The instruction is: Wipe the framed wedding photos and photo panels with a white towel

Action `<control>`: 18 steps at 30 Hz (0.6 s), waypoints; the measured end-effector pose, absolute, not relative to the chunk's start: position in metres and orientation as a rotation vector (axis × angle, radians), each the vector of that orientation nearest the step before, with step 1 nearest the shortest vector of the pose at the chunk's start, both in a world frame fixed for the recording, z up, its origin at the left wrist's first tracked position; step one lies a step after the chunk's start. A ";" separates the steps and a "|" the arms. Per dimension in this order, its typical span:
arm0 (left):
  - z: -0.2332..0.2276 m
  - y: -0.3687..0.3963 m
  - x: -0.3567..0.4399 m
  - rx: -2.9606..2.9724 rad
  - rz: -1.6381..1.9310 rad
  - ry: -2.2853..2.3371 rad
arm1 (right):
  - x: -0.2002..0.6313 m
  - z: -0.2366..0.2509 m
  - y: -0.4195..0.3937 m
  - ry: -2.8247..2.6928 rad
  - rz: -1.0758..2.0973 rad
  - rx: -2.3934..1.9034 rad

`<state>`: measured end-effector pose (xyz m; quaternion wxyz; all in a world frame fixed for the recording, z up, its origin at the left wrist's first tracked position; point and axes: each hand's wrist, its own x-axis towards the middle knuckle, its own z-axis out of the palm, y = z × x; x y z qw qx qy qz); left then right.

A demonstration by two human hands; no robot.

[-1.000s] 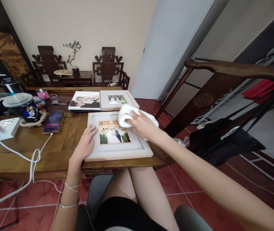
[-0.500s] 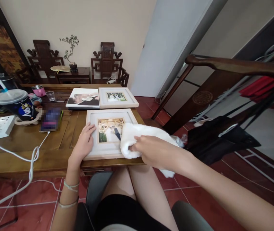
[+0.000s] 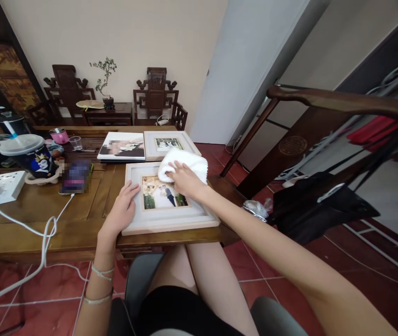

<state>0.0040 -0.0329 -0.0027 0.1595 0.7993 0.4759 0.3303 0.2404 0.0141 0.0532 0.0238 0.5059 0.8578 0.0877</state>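
Note:
A light-wood picture frame [image 3: 171, 223] with a white mat and a couple photo lies flat near the table's front edge. My left hand [image 3: 124, 203] holds its left edge, the fingers laid over the border onto the face. My right hand [image 3: 184, 179] is closed on a folded white cloth [image 3: 193, 163], pressed over the upper right part of the frame. The cloth hides that corner and a bit of the photo's top. Just behind lies a second picture frame [image 3: 188, 145], partly covered by the cloth, and beside it a photo panel [image 3: 123, 145] on a dark item.
On the wooden table [image 3: 76, 228] at the left are a phone [image 3: 76, 176] on a white cable, a lidded cup [image 3: 32, 158], a power strip [image 3: 8, 184] and a pink cup [image 3: 59, 136]. A wooden chair [image 3: 331, 100] and a black bag [image 3: 321, 210] stand at the right.
My right hand has slid the white cloth up and leftward, from the frame's lower right to its upper right, uncovering the lower right corner. My left hand has stayed put.

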 end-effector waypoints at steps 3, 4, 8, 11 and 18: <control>-0.002 -0.033 0.005 2.272 0.953 1.372 | 0.235 0.052 0.010 2.633 0.252 1.566; -0.002 -0.033 0.005 2.267 0.957 1.372 | 0.235 0.053 0.003 2.633 0.241 1.545; -0.002 -0.033 0.006 2.260 0.958 1.391 | 0.244 0.080 -0.044 2.584 0.000 1.371; -0.002 -0.033 0.007 2.272 0.948 1.405 | 0.248 0.111 -0.079 2.481 -0.345 1.244; -0.005 -0.032 0.005 2.285 0.944 1.384 | 0.238 0.096 -0.070 2.541 -0.283 1.373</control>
